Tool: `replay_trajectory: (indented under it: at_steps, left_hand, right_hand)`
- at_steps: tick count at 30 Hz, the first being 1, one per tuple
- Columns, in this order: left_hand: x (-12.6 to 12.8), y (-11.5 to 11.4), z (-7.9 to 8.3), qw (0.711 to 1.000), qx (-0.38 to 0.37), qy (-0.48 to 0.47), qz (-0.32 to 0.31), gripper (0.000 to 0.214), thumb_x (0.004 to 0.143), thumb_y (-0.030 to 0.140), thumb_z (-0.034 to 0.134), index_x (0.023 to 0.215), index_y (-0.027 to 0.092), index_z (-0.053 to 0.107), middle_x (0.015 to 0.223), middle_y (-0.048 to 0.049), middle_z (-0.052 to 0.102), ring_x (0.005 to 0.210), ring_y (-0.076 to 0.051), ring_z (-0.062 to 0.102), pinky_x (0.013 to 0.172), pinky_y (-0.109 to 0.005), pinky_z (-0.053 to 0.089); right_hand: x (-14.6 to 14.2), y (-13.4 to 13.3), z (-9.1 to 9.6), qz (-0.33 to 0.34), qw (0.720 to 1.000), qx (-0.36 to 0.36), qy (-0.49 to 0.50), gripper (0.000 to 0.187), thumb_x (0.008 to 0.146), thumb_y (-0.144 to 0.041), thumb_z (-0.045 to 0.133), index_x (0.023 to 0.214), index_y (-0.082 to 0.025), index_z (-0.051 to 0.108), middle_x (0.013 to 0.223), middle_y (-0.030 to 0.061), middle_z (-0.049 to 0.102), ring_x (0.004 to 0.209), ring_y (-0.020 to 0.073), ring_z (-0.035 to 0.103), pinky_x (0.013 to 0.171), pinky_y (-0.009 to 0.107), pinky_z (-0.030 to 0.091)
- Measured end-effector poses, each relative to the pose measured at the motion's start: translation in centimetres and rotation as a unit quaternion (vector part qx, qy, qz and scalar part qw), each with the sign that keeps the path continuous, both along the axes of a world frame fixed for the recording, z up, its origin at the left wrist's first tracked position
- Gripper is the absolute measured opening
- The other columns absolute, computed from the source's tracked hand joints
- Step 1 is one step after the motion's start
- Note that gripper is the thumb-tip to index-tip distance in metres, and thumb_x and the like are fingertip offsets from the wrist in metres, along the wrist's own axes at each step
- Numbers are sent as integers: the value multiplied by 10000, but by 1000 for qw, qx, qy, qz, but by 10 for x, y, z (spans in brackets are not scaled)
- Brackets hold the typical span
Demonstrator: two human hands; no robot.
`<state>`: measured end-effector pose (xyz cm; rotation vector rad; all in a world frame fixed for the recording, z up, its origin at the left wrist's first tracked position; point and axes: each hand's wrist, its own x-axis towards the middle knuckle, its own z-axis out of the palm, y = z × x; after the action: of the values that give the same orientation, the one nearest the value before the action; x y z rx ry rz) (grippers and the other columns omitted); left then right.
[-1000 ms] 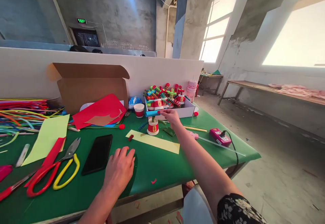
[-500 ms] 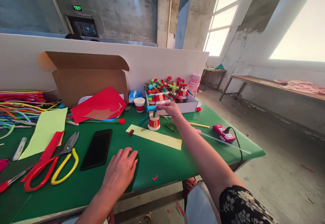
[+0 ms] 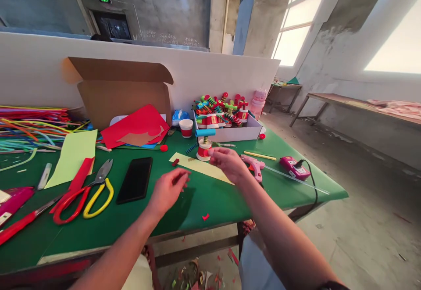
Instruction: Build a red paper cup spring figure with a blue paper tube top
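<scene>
My right hand [image 3: 228,162] is closed in a pinch on a small red piece [image 3: 207,152], just in front of the paper-cup figure. This figure has an upside-down red and white paper cup [image 3: 203,153], a coiled neck, dark coiled arms and a blue tube [image 3: 205,132] across its top. My left hand [image 3: 169,189] hovers over the table, fingers loosely curled and seemingly holding nothing. Between the hands and the cup lies a pale yellow paper strip [image 3: 215,172], with a dark red coil [image 3: 175,162] at its left end.
Behind the figure stands a white box [image 3: 245,133] of similar figures. A pink glue gun [image 3: 256,167] and a magenta power block [image 3: 295,168] lie right. To the left are a phone [image 3: 134,180], scissors [image 3: 74,200], yellow-handled snips [image 3: 100,193] and pipe cleaners [image 3: 36,125].
My right hand has moved down and toward me from the blue tube, which now sits unheld atop the figure. My left hand has lifted off the table and curled its fingers.
</scene>
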<state>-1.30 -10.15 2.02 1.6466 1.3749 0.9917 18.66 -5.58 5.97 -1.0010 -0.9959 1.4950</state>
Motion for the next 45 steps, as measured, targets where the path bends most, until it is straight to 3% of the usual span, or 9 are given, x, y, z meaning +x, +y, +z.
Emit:
replay_trajectory:
  at_steps: [3, 6, 15, 21, 32, 37, 40, 43, 45]
  left_hand:
    - [16, 16, 9, 973, -138, -183, -25, 425, 707, 556, 634, 837, 153, 607, 732, -32, 621, 609, -135, 583, 497, -227, 440]
    - [23, 16, 7, 951, -177, -251, -26, 466, 638, 561, 716, 798, 148, 574, 669, 12, 560, 535, -87, 522, 419, -177, 364]
    - [15, 1, 0, 939, -214, -255, -88, 423, 573, 427, 833, 784, 130, 618, 662, 6, 593, 524, -93, 556, 392, -178, 391]
    - [17, 2, -1, 935, -218, -268, -76, 442, 537, 442, 860, 749, 120, 644, 644, 2, 615, 510, -89, 553, 403, -187, 410]
    - [18, 0, 1, 933, -222, -275, -69, 448, 500, 445, 872, 719, 117, 661, 625, -4, 619, 499, -93, 551, 416, -201, 428]
    - [16, 3, -3, 939, -210, -260, -81, 424, 554, 468, 835, 737, 127, 661, 632, -10, 614, 519, -104, 553, 432, -210, 423]
    - [15, 0, -3, 962, -170, -188, -106, 369, 657, 489, 756, 773, 149, 671, 630, -9, 604, 544, -125, 555, 462, -234, 430]
    - [17, -11, -1, 976, -25, -23, -217, 187, 761, 374, 693, 810, 195, 710, 736, -28, 651, 730, -167, 599, 647, -278, 486]
    - [19, -17, 1, 942, 73, 93, -315, 84, 804, 251, 650, 820, 222, 727, 824, -35, 668, 855, -179, 587, 766, -287, 471]
  right_hand:
    - [-7, -34, -25, -3, 998, -67, 14, 309, 495, -340, 876, 684, -147, 725, 759, 39, 714, 587, 79, 561, 664, 248, 498]
    - [-8, -45, -43, -18, 995, -94, 12, 314, 465, -325, 892, 639, -143, 704, 717, 33, 714, 542, 73, 559, 598, 228, 503]
    - [-12, -46, -50, 24, 993, -105, 55, 299, 516, -312, 882, 680, -132, 709, 685, 27, 709, 545, 80, 607, 604, 221, 529]
    - [-16, -46, -51, 25, 989, -124, 74, 323, 471, -300, 907, 657, -129, 706, 669, 21, 705, 541, 82, 619, 593, 208, 543]
    - [-15, -44, -57, 50, 984, -138, 97, 249, 546, -234, 882, 684, -120, 709, 624, 11, 680, 536, 82, 622, 591, 204, 546]
    - [-16, -45, -58, 59, 984, -139, 99, 220, 570, -220, 870, 693, -127, 714, 641, 11, 690, 546, 76, 618, 611, 202, 549]
    - [-12, -43, -53, 46, 984, -141, 103, 187, 603, -202, 854, 702, -129, 714, 661, 16, 698, 539, 72, 607, 609, 201, 550]
    - [-2, -39, -45, 3, 986, -130, 108, 135, 643, -167, 827, 704, -131, 712, 721, 31, 717, 539, 63, 596, 605, 186, 550]
    - [6, -37, -40, -23, 986, -126, 110, 107, 665, -146, 809, 706, -131, 710, 737, 31, 719, 547, 61, 597, 605, 177, 549]
